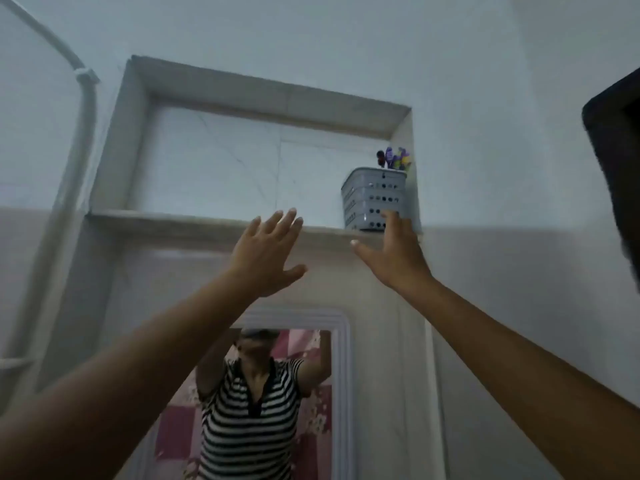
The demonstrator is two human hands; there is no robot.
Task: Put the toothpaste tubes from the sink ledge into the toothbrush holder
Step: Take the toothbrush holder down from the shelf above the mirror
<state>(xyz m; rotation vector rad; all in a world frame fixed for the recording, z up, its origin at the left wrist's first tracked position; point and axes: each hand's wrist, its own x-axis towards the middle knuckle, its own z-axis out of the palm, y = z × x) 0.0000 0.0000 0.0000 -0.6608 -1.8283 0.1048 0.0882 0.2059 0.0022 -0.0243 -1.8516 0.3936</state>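
A grey perforated toothbrush holder (374, 197) stands at the right end of a high wall niche, with purple and dark brush heads (394, 158) sticking out of its top. My right hand (393, 252) is raised just below and in front of the holder, fingers spread, its fingertips overlapping the holder's lower edge; it holds nothing. My left hand (268, 252) is lifted beside it to the left, palm open toward the niche ledge (166, 218), holding nothing. No toothpaste tube or sink is in view.
The niche (242, 150) is a tiled recess in the wall. Below it hangs a white-framed mirror (341, 375) reflecting a person in a striped shirt. A white pipe (81, 109) runs down the left wall. A dark object (616, 150) juts in at the right edge.
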